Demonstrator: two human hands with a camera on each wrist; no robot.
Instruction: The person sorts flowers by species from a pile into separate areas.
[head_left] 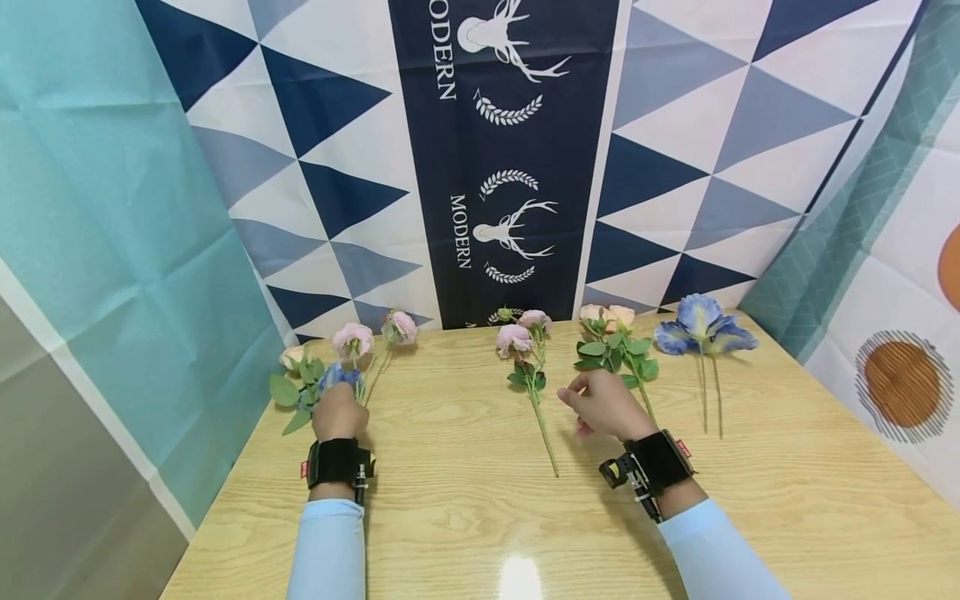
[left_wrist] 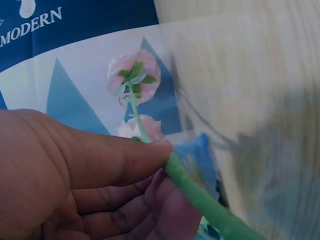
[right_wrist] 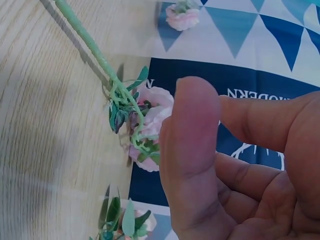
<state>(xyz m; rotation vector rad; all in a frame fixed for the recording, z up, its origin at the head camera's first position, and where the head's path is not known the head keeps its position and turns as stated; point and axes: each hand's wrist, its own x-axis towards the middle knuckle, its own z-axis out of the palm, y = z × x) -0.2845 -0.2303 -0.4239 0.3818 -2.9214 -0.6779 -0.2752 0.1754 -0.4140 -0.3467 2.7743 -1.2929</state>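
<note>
wood-grain table (head_left: 450, 500): left fingers (left_wrist: 115, 220) pinch green stem (left_wrist: 200, 195); right fingers (right_wrist: 192, 135) near pink flowers (head_left: 513, 338).

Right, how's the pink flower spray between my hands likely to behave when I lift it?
The pink flower spray looks fairly stiff, since its stem lies nearly straight. It's probably light, given that slender stem, yet may tip bloom-end down, with its blooms bunched at one end.

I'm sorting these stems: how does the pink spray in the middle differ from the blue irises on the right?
The pink spray has one main stem; the blue irises show two. The pink spray carries green leaves partway down; the blue irises' stems look bare. Both lie on the wooden table.
</note>
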